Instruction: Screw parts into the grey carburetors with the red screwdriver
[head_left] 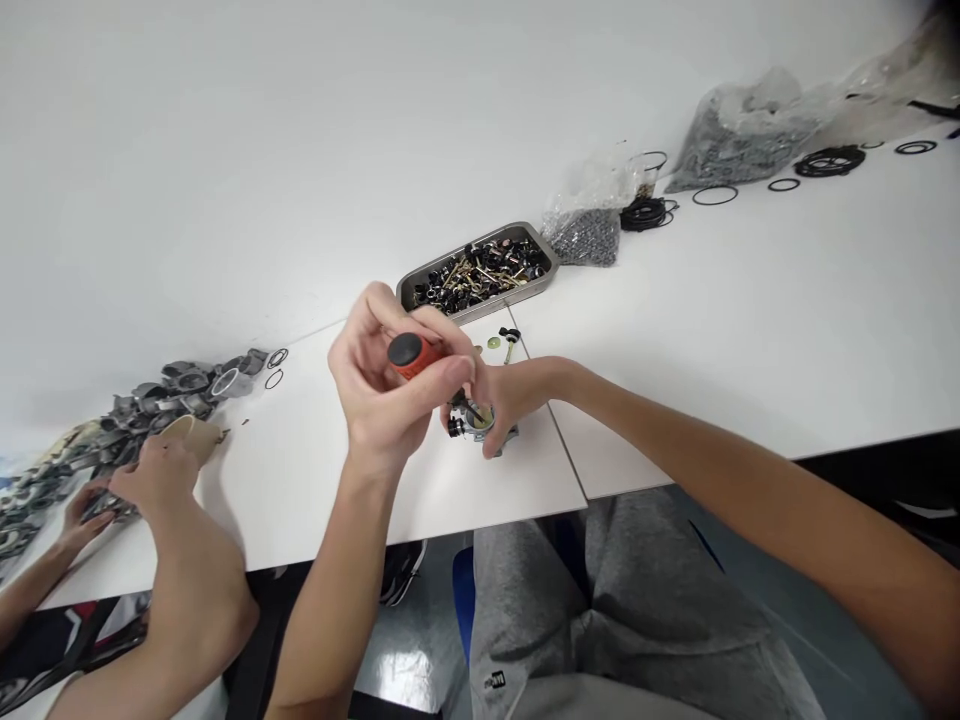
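My left hand point(379, 385) is closed around an orange-handled screwdriver point(414, 353) with a black end cap, its shaft pointing down to the right. The tip meets a small metal part point(474, 423) with black fittings that rests on the white table point(750, 300). My right hand point(517, 395) is closed on that part from the right and holds it against the tabletop. A few loose small pieces point(501, 341) lie just behind the hands.
A metal tray point(551, 268) of black and brass small parts sits behind. Clear bags of grey parts point(739, 130) and black O-rings point(829, 160) line the far right. At left, another person's hands point(154, 470) work by a pile of grey castings point(172, 390).
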